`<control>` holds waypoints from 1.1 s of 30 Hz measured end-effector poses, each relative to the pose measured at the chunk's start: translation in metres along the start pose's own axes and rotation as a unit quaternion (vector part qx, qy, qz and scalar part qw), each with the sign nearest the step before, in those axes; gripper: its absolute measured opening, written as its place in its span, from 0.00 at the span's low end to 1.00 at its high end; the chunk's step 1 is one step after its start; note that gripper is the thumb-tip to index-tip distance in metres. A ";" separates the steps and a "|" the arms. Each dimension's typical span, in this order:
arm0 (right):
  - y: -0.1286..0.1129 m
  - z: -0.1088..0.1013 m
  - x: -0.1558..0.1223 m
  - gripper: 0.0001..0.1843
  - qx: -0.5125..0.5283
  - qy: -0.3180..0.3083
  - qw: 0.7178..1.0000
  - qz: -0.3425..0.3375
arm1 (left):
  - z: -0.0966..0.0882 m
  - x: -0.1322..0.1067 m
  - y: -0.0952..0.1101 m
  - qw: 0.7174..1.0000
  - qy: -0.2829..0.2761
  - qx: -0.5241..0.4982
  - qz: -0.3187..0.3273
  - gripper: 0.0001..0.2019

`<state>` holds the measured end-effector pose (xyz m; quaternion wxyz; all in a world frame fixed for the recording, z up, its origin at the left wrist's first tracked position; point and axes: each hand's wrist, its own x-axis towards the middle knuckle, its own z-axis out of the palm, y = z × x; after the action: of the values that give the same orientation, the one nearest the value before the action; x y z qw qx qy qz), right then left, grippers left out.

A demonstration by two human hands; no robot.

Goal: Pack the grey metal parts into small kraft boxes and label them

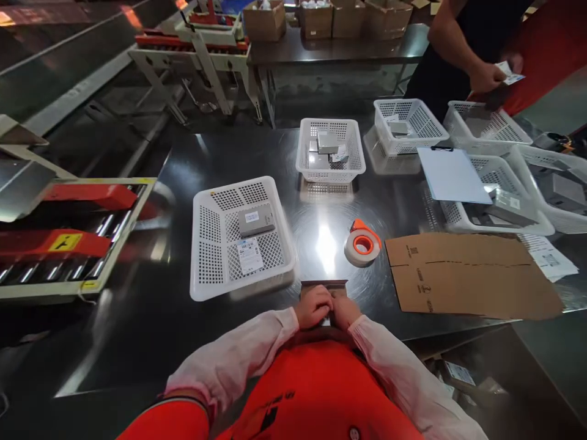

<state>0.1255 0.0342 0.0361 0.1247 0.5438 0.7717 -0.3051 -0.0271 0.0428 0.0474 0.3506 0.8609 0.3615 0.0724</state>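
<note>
A small brown box (323, 287) is held at the near edge of the steel table (151, 305), grasped by the left hand (313, 305) and right hand (345, 309). Bare tabletop is noted beyond the box, between the white basket (202, 244) and tape roll (362, 244).

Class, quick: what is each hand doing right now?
Left hand: closed on the small box.
Right hand: closed on the same box.
</note>
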 end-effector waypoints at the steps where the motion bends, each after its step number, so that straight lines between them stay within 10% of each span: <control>1: -0.001 -0.003 -0.004 0.18 -0.001 0.008 1.000 0.003 | -0.001 -0.005 0.002 0.999 -0.004 0.030 -0.014 0.10; 7: -0.003 -0.012 -0.036 0.17 0.028 0.095 0.995 0.015 | -0.005 -0.027 0.021 0.952 -0.019 0.231 -0.200 0.21; 24: 0.042 0.009 -0.029 0.24 0.232 0.229 0.945 -0.024 | -0.008 0.004 0.016 0.957 -0.074 0.240 -0.144 0.17; 33: 0.045 0.001 -0.034 0.24 0.310 0.263 0.911 -0.067 | -0.074 -0.005 0.011 0.979 -0.019 0.117 -0.169 0.15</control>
<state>0.1797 0.0176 0.0379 -0.2784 0.5629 0.6779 -0.3822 -0.0528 0.0747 0.1105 0.2616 0.8237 0.5009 -0.0469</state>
